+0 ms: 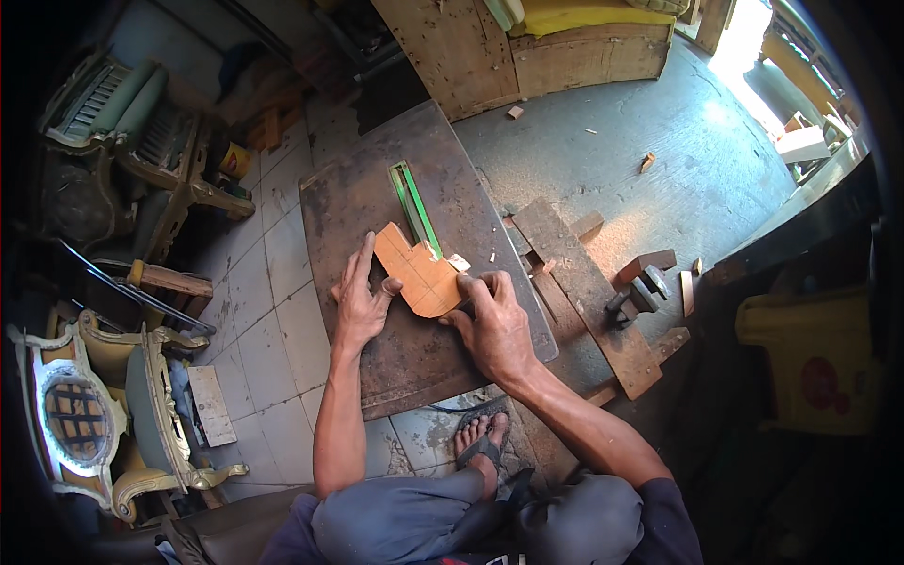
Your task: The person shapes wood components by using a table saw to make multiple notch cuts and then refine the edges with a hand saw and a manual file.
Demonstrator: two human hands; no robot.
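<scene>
A flat, light-brown wooden piece (419,273) with a stepped outline lies on a dark, worn table saw top (377,188). My left hand (361,299) presses flat on the table against the piece's left edge, fingers spread. My right hand (492,322) grips the piece's lower right edge with thumb and fingers. A green slot insert (415,209) runs up the table from the piece's far end. A small pale offcut (459,262) lies just right of the piece.
Ornate chair frames (113,414) stand on the tiled floor at left. A plank and wood blocks (589,292) lie on the concrete at right, a yellow container (819,363) beyond. A wooden bench with a yellow cushion (565,38) stands at the back. My sandalled foot (480,441) is below the table.
</scene>
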